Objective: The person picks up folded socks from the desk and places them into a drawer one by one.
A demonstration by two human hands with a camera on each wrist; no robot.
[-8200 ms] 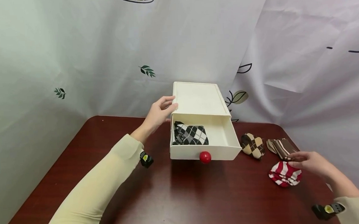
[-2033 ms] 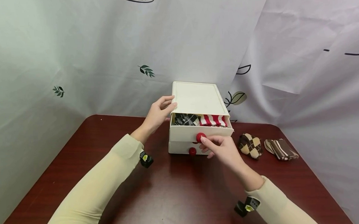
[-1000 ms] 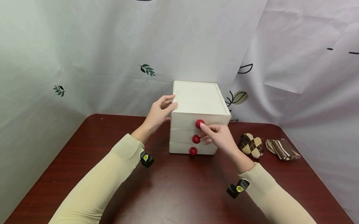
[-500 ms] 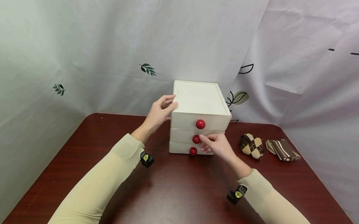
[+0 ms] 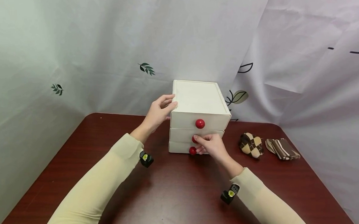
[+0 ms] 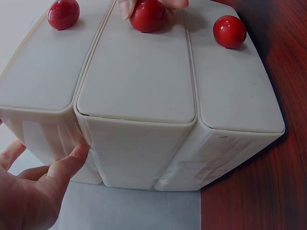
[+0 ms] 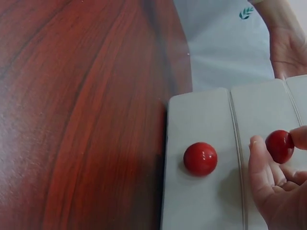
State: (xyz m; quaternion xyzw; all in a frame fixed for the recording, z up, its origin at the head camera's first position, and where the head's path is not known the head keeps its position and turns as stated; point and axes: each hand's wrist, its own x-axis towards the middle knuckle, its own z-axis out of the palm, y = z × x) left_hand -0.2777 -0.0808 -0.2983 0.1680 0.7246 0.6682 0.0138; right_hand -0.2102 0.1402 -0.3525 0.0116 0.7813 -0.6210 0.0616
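Note:
A white three-drawer cabinet (image 5: 201, 96) stands on the table with every drawer pushed in. My left hand (image 5: 156, 114) rests against its left side near the top; in the left wrist view the thumb (image 6: 72, 160) presses the side wall. On the middle drawer, my right hand (image 5: 211, 145) pinches the round red knob (image 7: 279, 146) between thumb and fingers. Above it shows the top drawer's red knob (image 5: 200, 123), and below it the bottom drawer's red knob (image 5: 192, 150), close to my fingers. The inside of the drawers is hidden.
To the right of the cabinet lie a folded brown argyle sock pair (image 5: 251, 145) and a folded brown striped sock pair (image 5: 283, 149). A pale curtain (image 5: 106, 61) hangs behind the dark red wooden table (image 5: 170, 198).
The red-striped socks went into the top drawer beside the black argyle ones, and that drawer slid in. My right hand then moved down from the top knob to the middle one.

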